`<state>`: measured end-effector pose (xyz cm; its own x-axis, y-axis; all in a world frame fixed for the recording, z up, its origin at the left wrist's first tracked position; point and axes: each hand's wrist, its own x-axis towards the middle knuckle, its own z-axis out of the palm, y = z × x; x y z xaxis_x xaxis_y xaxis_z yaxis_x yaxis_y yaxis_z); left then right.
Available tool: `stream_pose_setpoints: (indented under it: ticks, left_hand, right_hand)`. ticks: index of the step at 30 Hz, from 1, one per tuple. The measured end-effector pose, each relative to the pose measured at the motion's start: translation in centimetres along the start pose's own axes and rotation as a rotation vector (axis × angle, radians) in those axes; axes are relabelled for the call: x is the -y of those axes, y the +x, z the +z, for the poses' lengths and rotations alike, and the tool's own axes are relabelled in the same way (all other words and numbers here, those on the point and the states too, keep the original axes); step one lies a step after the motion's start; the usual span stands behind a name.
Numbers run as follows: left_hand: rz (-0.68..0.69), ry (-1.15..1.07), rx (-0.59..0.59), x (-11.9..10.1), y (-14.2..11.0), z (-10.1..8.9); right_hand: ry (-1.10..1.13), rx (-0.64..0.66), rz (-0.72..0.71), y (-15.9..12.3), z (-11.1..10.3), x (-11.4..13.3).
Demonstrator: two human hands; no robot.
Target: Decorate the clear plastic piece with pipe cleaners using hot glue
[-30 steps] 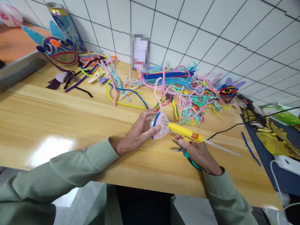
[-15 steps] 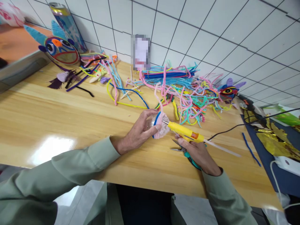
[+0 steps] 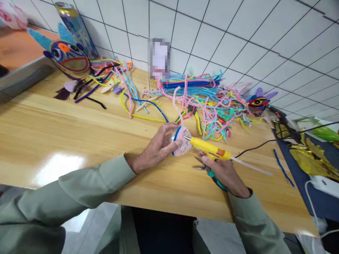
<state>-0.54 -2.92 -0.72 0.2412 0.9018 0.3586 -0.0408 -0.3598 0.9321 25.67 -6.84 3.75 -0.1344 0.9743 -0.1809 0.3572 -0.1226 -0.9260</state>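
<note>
My left hand [image 3: 156, 146] is closed around a small clear plastic piece [image 3: 186, 144], perhaps a bottle end, with a blue band and pink pipe cleaner on it. One loose pink pipe cleaner [image 3: 178, 107] sticks up from it toward the wall. My right hand [image 3: 225, 173] grips a yellow hot glue gun [image 3: 208, 146], whose metal nozzle touches or nearly touches the pink part. A clear glue stick [image 3: 253, 166] juts from the gun's back. Teal-handled pliers [image 3: 202, 167] lie partly beneath my right hand.
Tangled pipe cleaners [image 3: 217, 116] and a blue bundle [image 3: 190, 84] lie along the tiled wall. A decorated mask-like craft [image 3: 69, 58] leans by a can [image 3: 76, 30] at the left. The gun's black cord [image 3: 265, 142] runs right, near gold foil [image 3: 309, 158] and a power strip [image 3: 327, 185].
Both hands stay in nearly the same place, glue nozzle at the pink part. The free end of the pink pipe cleaner sways slightly; the view shifts a little.
</note>
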Motion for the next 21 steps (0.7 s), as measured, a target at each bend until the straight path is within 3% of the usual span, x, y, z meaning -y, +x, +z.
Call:
stream_pose_setpoints:
  ticks: [21]
  left_hand:
    - [0.025, 0.048, 0.013, -0.04, -0.03, -0.29]
  right_hand:
    - [0.011, 0.024, 0.011, 0.35, 0.28, -0.84]
